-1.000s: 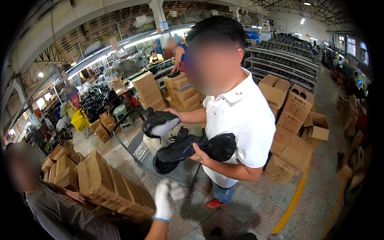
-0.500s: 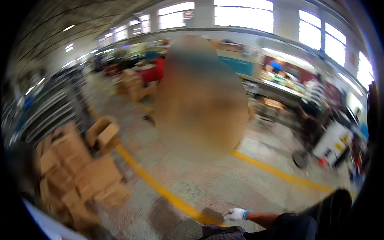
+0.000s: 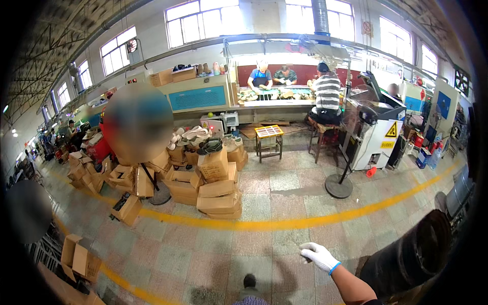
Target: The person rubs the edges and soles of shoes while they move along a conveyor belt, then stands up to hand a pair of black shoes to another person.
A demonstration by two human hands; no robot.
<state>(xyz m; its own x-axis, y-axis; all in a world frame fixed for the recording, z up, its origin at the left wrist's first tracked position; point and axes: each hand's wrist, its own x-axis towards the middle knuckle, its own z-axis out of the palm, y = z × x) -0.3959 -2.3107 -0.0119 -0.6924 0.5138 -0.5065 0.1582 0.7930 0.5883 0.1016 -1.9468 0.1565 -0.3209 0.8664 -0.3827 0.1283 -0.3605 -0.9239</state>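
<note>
My right hand (image 3: 318,257), in a white glove with a blue cuff, hangs over the tiled floor (image 3: 284,249) at the lower right. Its fingers are loosely bent and a little apart, and I see nothing held in them. Nearest to it on the right stands a dark, open-topped metal drum (image 3: 406,259). My left hand is out of view. One dark shoe (image 3: 249,280) of mine shows at the bottom middle.
Cardboard boxes (image 3: 218,198) are piled left of centre, some with shoes on top. A yellow floor line (image 3: 274,224) crosses ahead. Beyond are a stool (image 3: 269,137), a round-based stand (image 3: 339,186), a white machine (image 3: 376,145) and people seated at a lit workbench (image 3: 277,103).
My view has swung to the right and steadied from blur. The workbench and people are now near the middle. My right hand appears farther right and higher, and the drum shows more plainly.
</note>
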